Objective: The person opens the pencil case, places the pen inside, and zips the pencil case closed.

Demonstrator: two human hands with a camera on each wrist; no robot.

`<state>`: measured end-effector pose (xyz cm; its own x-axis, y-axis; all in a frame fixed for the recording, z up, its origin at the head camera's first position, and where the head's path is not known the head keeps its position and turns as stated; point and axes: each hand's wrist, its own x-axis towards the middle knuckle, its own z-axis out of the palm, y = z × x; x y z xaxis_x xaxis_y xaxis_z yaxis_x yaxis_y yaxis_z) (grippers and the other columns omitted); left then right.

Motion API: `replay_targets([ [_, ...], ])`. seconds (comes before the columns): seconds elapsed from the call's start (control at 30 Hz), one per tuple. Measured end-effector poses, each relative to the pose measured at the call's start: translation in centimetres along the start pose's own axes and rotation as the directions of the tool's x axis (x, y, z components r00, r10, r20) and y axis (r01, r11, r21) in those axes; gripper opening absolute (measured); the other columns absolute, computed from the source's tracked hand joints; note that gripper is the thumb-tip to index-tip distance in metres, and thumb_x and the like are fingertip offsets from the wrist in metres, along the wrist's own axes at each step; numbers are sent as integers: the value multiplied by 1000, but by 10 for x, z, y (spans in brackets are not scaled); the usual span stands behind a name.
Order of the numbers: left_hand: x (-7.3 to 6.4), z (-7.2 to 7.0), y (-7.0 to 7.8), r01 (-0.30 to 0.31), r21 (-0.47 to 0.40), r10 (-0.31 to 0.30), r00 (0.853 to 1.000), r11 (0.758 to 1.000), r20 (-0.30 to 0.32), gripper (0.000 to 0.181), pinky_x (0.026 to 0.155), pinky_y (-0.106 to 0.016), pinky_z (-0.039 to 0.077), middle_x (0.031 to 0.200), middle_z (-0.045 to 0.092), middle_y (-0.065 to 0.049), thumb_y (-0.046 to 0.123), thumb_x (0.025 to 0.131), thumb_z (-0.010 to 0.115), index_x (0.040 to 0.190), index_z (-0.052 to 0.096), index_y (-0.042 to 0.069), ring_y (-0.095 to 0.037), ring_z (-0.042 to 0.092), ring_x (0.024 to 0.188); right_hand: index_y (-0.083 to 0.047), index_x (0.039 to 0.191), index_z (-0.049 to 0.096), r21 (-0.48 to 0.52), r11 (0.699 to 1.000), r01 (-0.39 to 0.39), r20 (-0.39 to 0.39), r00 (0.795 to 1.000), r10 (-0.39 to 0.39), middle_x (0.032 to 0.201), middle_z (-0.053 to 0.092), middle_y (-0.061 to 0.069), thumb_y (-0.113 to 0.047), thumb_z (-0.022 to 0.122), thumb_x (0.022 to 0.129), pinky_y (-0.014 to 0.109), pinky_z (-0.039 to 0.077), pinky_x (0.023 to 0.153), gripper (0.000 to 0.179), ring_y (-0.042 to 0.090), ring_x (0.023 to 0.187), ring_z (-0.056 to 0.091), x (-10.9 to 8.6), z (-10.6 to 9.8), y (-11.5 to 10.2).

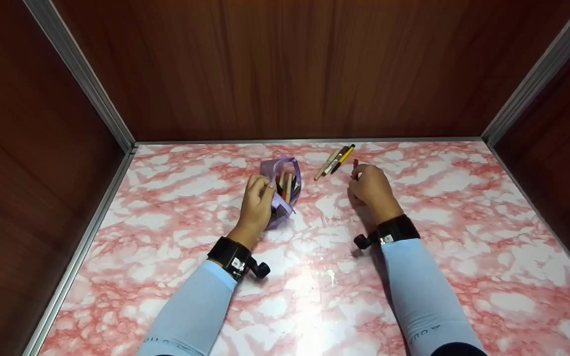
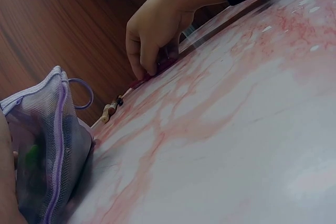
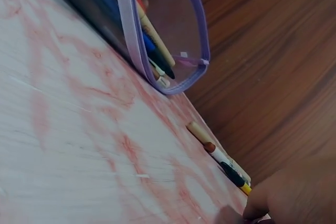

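A purple mesh pencil case (image 1: 292, 201) lies unzipped on the table, several pens and pencils (image 1: 287, 186) showing in its mouth. My left hand (image 1: 256, 201) holds the case's near left edge, thumb over the rim. To the right, my right hand (image 1: 371, 187) pinches a dark red pen (image 1: 356, 162) low at the tabletop; the fingers hide most of it. In the left wrist view the dark red pen (image 2: 137, 83) pokes out beneath the fingertips. Between case and right hand lie a tan pencil (image 1: 325, 167), a brown-and-white pen (image 1: 335, 164) and a yellow pen with black ends (image 1: 347, 157).
The red-and-white marbled table (image 1: 166, 222) reaches back to a brown wood panel (image 1: 285, 69). Wood side panels with metal edge strips (image 1: 84, 81) close in the left and right. The loose pens lie near the back edge.
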<state>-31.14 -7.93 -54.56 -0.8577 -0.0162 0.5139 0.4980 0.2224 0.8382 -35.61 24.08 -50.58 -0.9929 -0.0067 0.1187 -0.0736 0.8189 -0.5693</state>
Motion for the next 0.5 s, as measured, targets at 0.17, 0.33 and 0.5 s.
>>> replay_targets([
  [0.17, 0, 0, 1, 0, 3, 0, 1000, 1000, 0, 19, 96, -31, 43, 110, 57, -16, 9, 113, 61, 99, 68, -1, -22, 55, 107, 2, 104, 79, 2, 1000, -5, 18, 1000, 5, 98, 77, 19, -10, 63, 100, 35, 53, 70, 21, 31, 82, 70, -1, -3, -1],
  [0.33, 1, 0, 0, 17, 14, -17, 1000, 1000, 3, 18, 98, -33, 45, 112, 58, -16, 10, 113, 61, 100, 68, -1, -24, 56, 109, -2, 90, 77, 6, 999, -46, 30, 999, 46, 70, 74, 8, -10, 62, 101, 30, 52, 57, 20, 21, 61, 68, -1, -3, -2],
  [0.5, 0, 0, -1, 29, 27, -29, 1000, 999, 2, 19, 99, -34, 45, 112, 58, -16, 10, 113, 60, 99, 67, -1, -24, 57, 110, -2, 94, 72, -16, 997, -72, 34, 997, 72, 78, 77, 12, -5, 62, 100, 29, 52, 58, 12, 20, 62, 69, -1, -3, -2],
])
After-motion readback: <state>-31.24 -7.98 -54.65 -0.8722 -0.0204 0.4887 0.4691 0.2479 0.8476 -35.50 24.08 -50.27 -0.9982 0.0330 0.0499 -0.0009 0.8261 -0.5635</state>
